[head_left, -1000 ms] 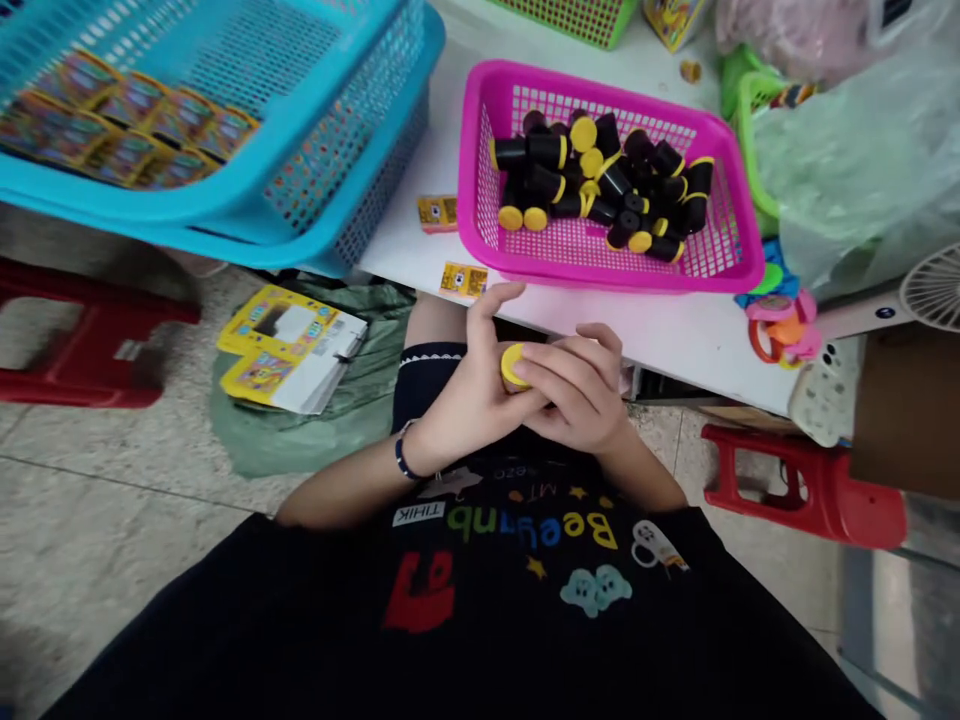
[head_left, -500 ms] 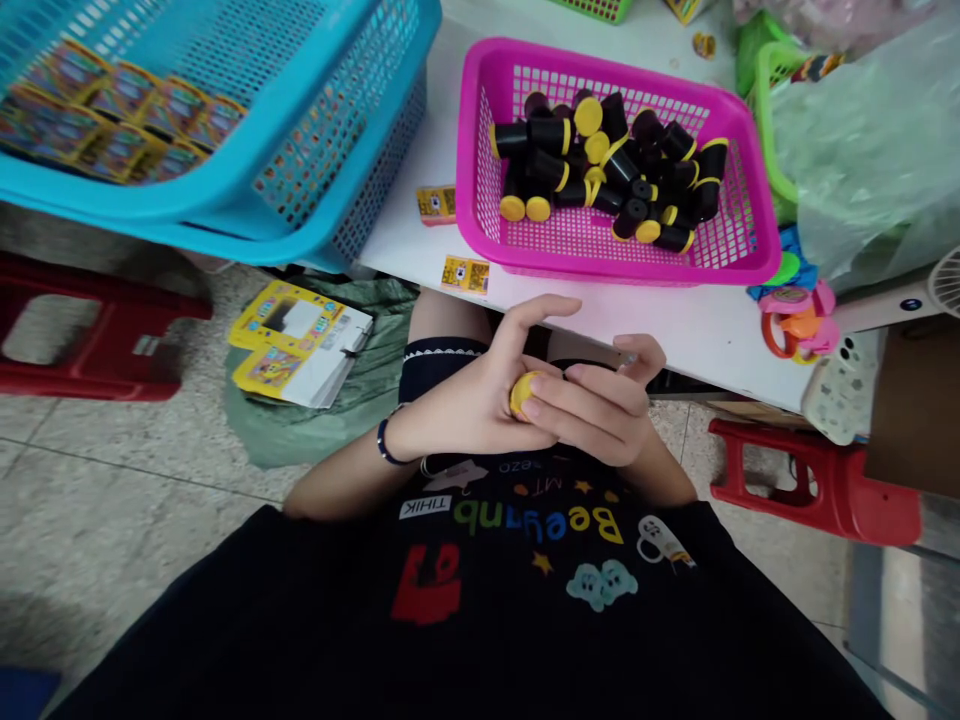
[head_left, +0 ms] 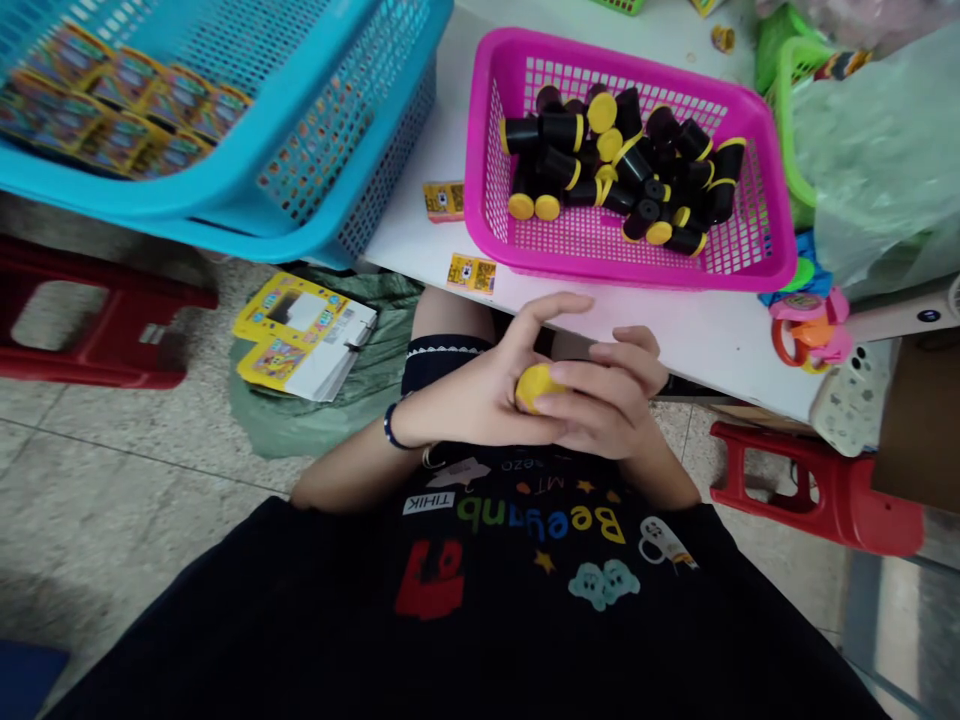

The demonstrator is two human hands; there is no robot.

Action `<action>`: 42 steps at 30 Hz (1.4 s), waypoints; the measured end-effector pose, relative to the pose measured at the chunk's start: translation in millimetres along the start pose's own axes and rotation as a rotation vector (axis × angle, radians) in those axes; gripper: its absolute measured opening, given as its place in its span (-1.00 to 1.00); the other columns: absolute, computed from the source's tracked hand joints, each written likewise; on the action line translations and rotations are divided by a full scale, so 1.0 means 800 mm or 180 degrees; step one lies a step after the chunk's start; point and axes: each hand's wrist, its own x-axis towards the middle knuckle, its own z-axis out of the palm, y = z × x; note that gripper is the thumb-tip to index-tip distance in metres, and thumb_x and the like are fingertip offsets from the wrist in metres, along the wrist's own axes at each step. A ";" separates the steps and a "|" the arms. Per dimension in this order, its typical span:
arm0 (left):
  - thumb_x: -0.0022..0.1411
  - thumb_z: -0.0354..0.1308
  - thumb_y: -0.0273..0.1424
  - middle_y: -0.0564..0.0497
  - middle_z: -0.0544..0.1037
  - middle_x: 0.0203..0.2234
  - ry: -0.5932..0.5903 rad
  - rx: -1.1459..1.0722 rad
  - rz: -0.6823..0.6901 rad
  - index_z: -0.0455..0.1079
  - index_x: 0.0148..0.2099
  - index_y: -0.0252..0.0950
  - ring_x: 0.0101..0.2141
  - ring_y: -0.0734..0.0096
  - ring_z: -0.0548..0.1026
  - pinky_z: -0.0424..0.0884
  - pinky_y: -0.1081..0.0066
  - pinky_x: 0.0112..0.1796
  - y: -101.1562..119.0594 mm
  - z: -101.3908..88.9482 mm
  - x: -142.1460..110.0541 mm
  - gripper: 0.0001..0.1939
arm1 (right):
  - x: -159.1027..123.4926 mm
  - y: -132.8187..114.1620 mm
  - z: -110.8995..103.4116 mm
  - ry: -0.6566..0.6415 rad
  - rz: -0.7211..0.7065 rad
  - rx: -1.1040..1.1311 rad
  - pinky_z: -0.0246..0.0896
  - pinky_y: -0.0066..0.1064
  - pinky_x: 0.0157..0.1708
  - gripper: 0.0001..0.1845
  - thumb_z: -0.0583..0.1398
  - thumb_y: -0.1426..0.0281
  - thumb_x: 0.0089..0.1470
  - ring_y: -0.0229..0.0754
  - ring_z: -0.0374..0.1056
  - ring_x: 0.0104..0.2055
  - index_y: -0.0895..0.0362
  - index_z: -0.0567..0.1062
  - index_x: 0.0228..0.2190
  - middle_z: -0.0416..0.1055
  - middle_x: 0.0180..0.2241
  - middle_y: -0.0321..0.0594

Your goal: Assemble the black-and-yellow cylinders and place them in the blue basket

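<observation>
My left hand (head_left: 487, 395) is curled over my lap with its thumb side up, holding a yellow round cap (head_left: 534, 388). My right hand (head_left: 607, 395) closes in from the other side, its fingers pressed on the cap. Whatever sits under the cap is hidden by my hands. Just beyond them, on the white table, a pink basket (head_left: 630, 275) holds many small black canisters (head_left: 562, 130) with yellow caps like this one.
A blue basket (head_left: 300, 200) with rows of colourful packets (head_left: 124, 95) stands at the left. Small printed cards (head_left: 471, 273) lie near the table edge (head_left: 540, 290). Flat yellow boxes (head_left: 300, 335) rest on a green bag. Red stools (head_left: 817, 490) flank me. Scissors (head_left: 791, 340) lie at right.
My right fingers have shifted slightly to the right, and more of the yellow cap shows between my hands. The whole view has moved a little.
</observation>
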 end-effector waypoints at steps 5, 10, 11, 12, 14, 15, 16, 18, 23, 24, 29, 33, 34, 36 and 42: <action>0.33 0.26 -0.49 0.24 0.36 -0.43 0.0507 0.0005 0.0058 -0.22 0.45 0.03 -0.51 0.55 0.42 0.31 0.55 -0.51 -0.007 0.022 -0.003 -0.11 | 0.029 0.002 -0.010 0.1044 -0.0630 -0.0042 0.26 -0.23 0.26 -0.86 0.17 0.16 0.42 -0.22 0.32 -0.04 -0.18 0.55 -0.10 0.51 -0.19 -0.39; 0.29 0.30 -0.49 0.15 0.42 -0.28 0.0703 0.0408 0.0246 -0.23 0.47 0.03 -0.36 0.49 0.50 0.43 0.51 -0.37 -0.010 0.024 -0.004 -0.05 | 0.024 0.010 -0.013 0.0971 -0.0795 -0.0577 0.31 -0.11 0.18 -0.79 0.16 0.01 0.39 -0.12 0.35 -0.13 -0.35 0.53 -0.02 0.55 -0.21 -0.42; 0.28 0.31 -0.49 0.08 0.47 -0.19 0.0791 0.0585 0.0266 -0.14 0.45 -0.02 -0.25 0.43 0.55 0.50 0.46 -0.27 -0.008 0.023 -0.006 -0.10 | 0.025 0.010 -0.014 0.0968 -0.0843 -0.0600 0.29 -0.11 0.18 -0.79 0.17 0.04 0.39 -0.12 0.33 -0.12 -0.32 0.54 -0.02 0.56 -0.19 -0.41; 0.28 0.32 -0.48 0.01 0.50 -0.10 0.0875 0.0781 0.0237 -0.01 0.40 -0.09 -0.14 0.37 0.58 0.54 0.41 -0.16 -0.003 0.021 -0.007 -0.21 | 0.027 0.010 -0.015 0.0947 -0.0864 -0.0570 0.26 -0.11 0.19 -0.81 0.19 0.10 0.39 -0.12 0.31 -0.11 -0.28 0.56 -0.02 0.56 -0.17 -0.39; 0.32 0.32 -0.43 -0.08 0.54 -0.01 0.1039 0.1111 0.0078 0.24 0.25 -0.18 -0.02 0.29 0.58 0.55 0.35 -0.03 0.010 0.015 -0.012 -0.48 | 0.032 0.009 -0.019 0.0930 -0.0846 -0.0398 0.21 -0.14 0.20 -0.82 0.25 0.16 0.36 -0.13 0.27 -0.07 -0.19 0.57 -0.04 0.55 -0.09 -0.35; 0.35 0.33 -0.38 -0.09 0.57 0.00 0.1125 0.1222 -0.0032 0.31 0.17 -0.21 -0.02 0.28 0.59 0.56 0.34 -0.01 0.019 0.009 -0.015 -0.59 | 0.034 0.009 -0.020 0.0913 -0.0793 -0.0310 0.20 -0.14 0.19 -0.80 0.30 0.17 0.31 -0.12 0.26 -0.05 -0.17 0.56 -0.03 0.53 -0.04 -0.33; 0.35 0.36 -0.33 -0.09 0.59 -0.01 0.1212 0.1301 -0.0111 0.36 0.11 -0.23 -0.04 0.28 0.61 0.57 0.33 -0.01 0.030 0.002 -0.018 -0.64 | 0.037 0.010 -0.021 0.0941 -0.0731 -0.0241 0.21 -0.14 0.16 -0.73 0.36 0.16 0.26 -0.10 0.25 -0.03 -0.17 0.54 -0.02 0.51 0.00 -0.30; 0.28 0.45 -0.25 -0.08 0.62 -0.07 0.1438 0.1472 -0.0135 0.40 0.05 -0.25 -0.10 0.27 0.63 0.61 0.29 -0.04 0.057 -0.019 -0.022 -0.60 | 0.040 0.012 -0.022 0.1023 -0.0580 -0.0168 0.25 -0.13 0.08 -0.58 0.45 0.19 0.14 -0.06 0.26 0.01 -0.18 0.49 0.00 0.46 0.04 -0.25; 0.19 0.51 -0.11 -0.08 0.64 -0.13 0.1913 0.2515 0.0177 0.49 -0.08 -0.36 -0.07 0.23 0.63 0.59 0.10 0.02 0.145 -0.103 -0.009 -0.53 | 0.035 0.023 -0.020 0.0891 -0.0304 -0.0205 0.22 -0.13 0.01 -0.58 0.44 0.43 0.10 -0.04 0.28 0.00 -0.08 0.51 -0.03 0.49 0.00 -0.19; 0.22 0.46 -0.06 -0.06 0.63 -0.12 0.1971 0.2904 0.0149 0.51 -0.06 -0.40 -0.06 0.24 0.62 0.56 0.03 0.05 0.160 -0.127 -0.001 -0.50 | 0.032 0.025 -0.019 0.0835 -0.0282 -0.0214 0.20 -0.14 0.01 -0.61 0.43 0.44 0.10 -0.04 0.28 0.00 -0.07 0.54 -0.05 0.51 -0.01 -0.20; 0.12 0.35 0.06 0.16 0.58 -0.39 0.1656 0.4211 -0.0835 0.58 -0.04 -0.48 -0.27 0.57 0.55 0.44 -0.25 0.03 0.172 -0.278 0.045 -0.33 | 0.010 0.029 -0.013 0.0523 -0.0204 -0.0102 0.18 -0.12 0.03 -0.67 0.41 0.47 0.11 -0.05 0.30 0.03 -0.11 0.62 -0.11 0.55 0.01 -0.24; -0.06 0.55 0.09 0.31 0.55 -0.61 0.1269 0.4032 -0.1856 0.60 -0.28 -0.27 -0.43 0.64 0.39 0.47 0.18 0.23 0.119 -0.380 0.065 -0.46 | -0.001 0.029 -0.012 0.0516 -0.0214 0.0007 0.18 -0.10 0.03 -0.65 0.40 0.50 0.09 -0.03 0.31 0.03 -0.12 0.63 -0.11 0.55 0.02 -0.25; -0.08 0.56 0.10 0.32 0.55 -0.63 0.1188 0.3987 -0.1883 0.59 -0.31 -0.24 -0.45 0.62 0.36 0.47 0.30 0.22 0.104 -0.393 0.065 -0.47 | -0.002 0.028 -0.012 0.0518 -0.0222 0.0026 0.19 -0.10 0.03 -0.66 0.39 0.50 0.10 -0.03 0.31 0.02 -0.11 0.62 -0.12 0.55 0.02 -0.25; -0.10 0.57 0.12 0.36 0.52 -0.68 0.1053 0.3902 -0.1837 0.58 -0.35 -0.19 -0.49 0.57 0.33 0.48 0.48 0.13 0.080 -0.405 0.059 -0.48 | -0.003 0.028 -0.015 0.0506 -0.0245 0.0059 0.19 -0.09 0.02 -0.69 0.38 0.51 0.12 -0.02 0.32 0.02 -0.09 0.62 -0.13 0.55 0.01 -0.24; -0.04 0.49 0.17 0.40 0.41 -0.76 0.1204 0.3661 -0.1139 0.52 -0.48 -0.13 -0.54 0.57 0.21 0.43 0.67 -0.01 0.033 -0.397 0.034 -0.51 | 0.003 0.024 -0.024 0.0354 -0.0308 0.0334 0.17 -0.09 0.05 -0.75 0.34 0.52 0.18 -0.03 0.32 0.04 -0.06 0.60 -0.16 0.56 -0.01 -0.21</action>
